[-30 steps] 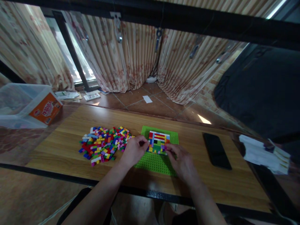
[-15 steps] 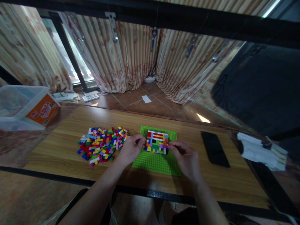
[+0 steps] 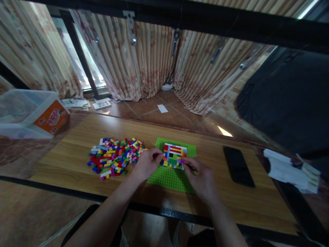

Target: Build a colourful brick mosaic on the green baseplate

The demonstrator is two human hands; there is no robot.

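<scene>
The wooden table (image 3: 213, 202) has a smooth, pale-grained top with a dark front edge. At its far left end stands a clear, boxy plastic bin (image 3: 17, 109) with an orange label. A loose heap of small bricks (image 3: 115, 157) in many colours lies left of centre, glossy and hard-edged. Just to its right lies the green baseplate (image 3: 169, 178), square, flat and studded. A black phone (image 3: 238, 165), a slim matte slab, lies well apart on the right. The left hand (image 3: 147, 164) is at the left edge of the brick panel (image 3: 174, 156), much as half a second ago. Its fingers are curled and drawn together; whether they pinch a brick cannot be told. The right hand (image 3: 202, 178) has moved since then from the panel's right edge down to its lower right corner. Its fingers are bunched and their tips touch the bricks there. The panel, a flat rectangle of striped and mixed colours, sits on the far half of the baseplate, between the two hands.
</scene>
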